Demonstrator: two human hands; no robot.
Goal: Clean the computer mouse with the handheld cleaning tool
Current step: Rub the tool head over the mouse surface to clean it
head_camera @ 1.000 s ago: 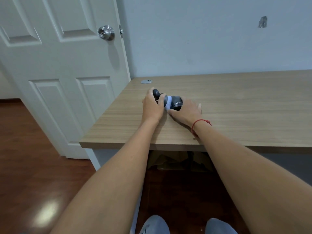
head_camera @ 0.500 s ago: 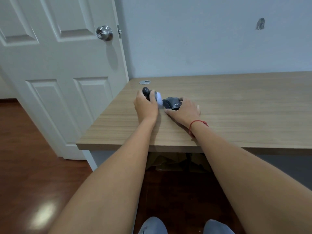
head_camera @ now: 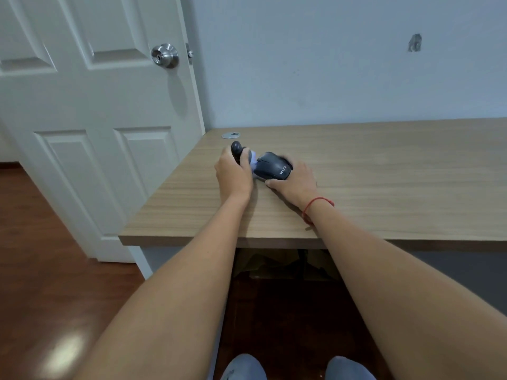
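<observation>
Head view: my left hand point(head_camera: 233, 174) is closed around the tool point(head_camera: 238, 152), its pale head pressed to the mouse point(head_camera: 274, 168). My right hand point(head_camera: 295, 182) grips the mouse's near end (fingers wrapped, thumb along its side), on the desk point(head_camera: 384, 171) near the door-side corner.

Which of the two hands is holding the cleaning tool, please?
The left hand, nearer the door, grips the cleaning tool; the right hand, with the red wrist string, steadies the mouse.
</observation>
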